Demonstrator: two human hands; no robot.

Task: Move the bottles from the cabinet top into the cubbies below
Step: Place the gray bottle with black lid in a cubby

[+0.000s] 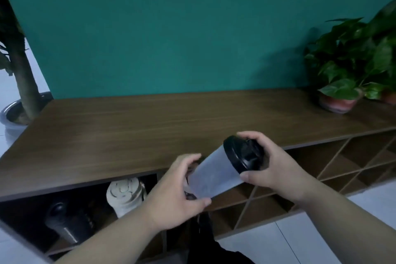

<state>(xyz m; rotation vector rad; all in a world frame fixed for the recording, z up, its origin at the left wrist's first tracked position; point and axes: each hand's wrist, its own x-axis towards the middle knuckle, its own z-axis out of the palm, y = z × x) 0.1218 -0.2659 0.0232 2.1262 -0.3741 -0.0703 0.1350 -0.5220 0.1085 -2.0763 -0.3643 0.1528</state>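
A frosted white bottle (211, 174) with a black lid (243, 154) is tilted in front of the cabinet's front edge, lid toward the upper right. My right hand (271, 163) grips its lid end. My left hand (177, 193) cups its base end. The wooden cabinet top (150, 126) holds no bottles. In the left cubby (27, 216) below lie a cream bottle (125, 196) and a dark bottle (62, 223).
Two potted leafy plants (353, 66) stand at the right end of the cabinet top. Diamond-shaped cubbies (347, 163) run along the right below. A potted tree (21, 79) stands on the floor at the left. A teal wall is behind.
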